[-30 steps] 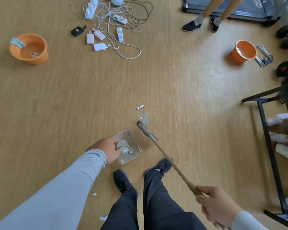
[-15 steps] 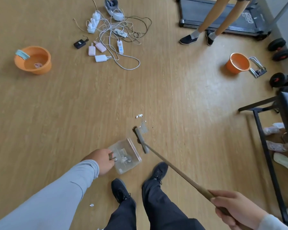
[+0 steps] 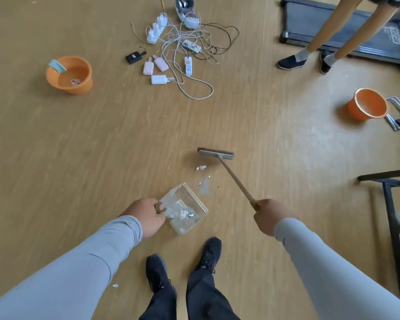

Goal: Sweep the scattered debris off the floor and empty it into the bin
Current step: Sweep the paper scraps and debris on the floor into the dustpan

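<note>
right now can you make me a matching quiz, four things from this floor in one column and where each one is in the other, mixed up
Things:
1. brush head
2. clear dustpan
3. paper scraps
4. orange tub with the blue cloth

Places:
a. on the floor between the bristles and the pan's open edge
b. far left of the floor, away from the sweeping
c. held at its handle by the left hand
d. beyond the scraps, on a long wooden handle gripped by the right hand

Pairs: 1-d, 2-c, 3-a, 4-b
</note>
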Tool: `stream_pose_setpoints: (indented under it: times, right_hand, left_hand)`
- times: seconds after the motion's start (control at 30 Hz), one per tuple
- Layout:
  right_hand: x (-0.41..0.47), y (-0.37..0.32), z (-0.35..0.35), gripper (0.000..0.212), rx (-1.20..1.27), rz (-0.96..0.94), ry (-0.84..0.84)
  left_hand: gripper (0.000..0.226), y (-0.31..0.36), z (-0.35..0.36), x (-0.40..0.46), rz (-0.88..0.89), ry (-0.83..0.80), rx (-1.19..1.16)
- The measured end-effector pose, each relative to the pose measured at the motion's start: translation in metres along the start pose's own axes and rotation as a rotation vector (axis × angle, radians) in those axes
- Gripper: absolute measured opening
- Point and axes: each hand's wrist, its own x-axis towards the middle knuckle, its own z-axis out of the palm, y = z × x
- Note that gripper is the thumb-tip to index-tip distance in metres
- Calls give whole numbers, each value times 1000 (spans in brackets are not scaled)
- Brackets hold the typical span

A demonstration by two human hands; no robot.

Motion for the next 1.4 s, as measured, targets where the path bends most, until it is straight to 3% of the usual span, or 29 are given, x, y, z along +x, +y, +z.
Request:
stream_pose_setpoints:
  times: [0.17,0.43,0.6,0.73,0.83,0.87,0.97,1.1,1.27,1.4]
  right_hand:
    - [23,13,-9,53,-207,-22,-73]
    - [-21,98,-31,75,-342,-7,-131]
    - [-43,133,-56,52,-197,13,-130]
    - [-59,151,-66,38,55,73,-112]
    - [-66,132,-62,26,363,226,-208]
    - [-62,125,-55,28,373,198,-190]
    - [-43,96,-23,40,161,43,-90]
    - [-40,53,25,36,94,54,-233]
    - [-51,36,50,39,95,41,-369]
    - [-57,49,16,37,229,69,-441]
  left_hand:
    - [9,11,13,7,-52,17,3]
    - [5,18,17,-4,-72,31,1]
    - [9,23,19,-8,-83,46,3]
    - [12,26,23,-14,-88,20,-4]
    - [17,33,19,-9,-71,14,17]
    - [13,37,17,-6,-63,14,26]
    - [6,49,11,0,-41,18,62]
    - [10,55,11,2,-44,21,106]
    - [13,42,18,2,-72,41,85]
    - [11,33,14,2,-67,44,76]
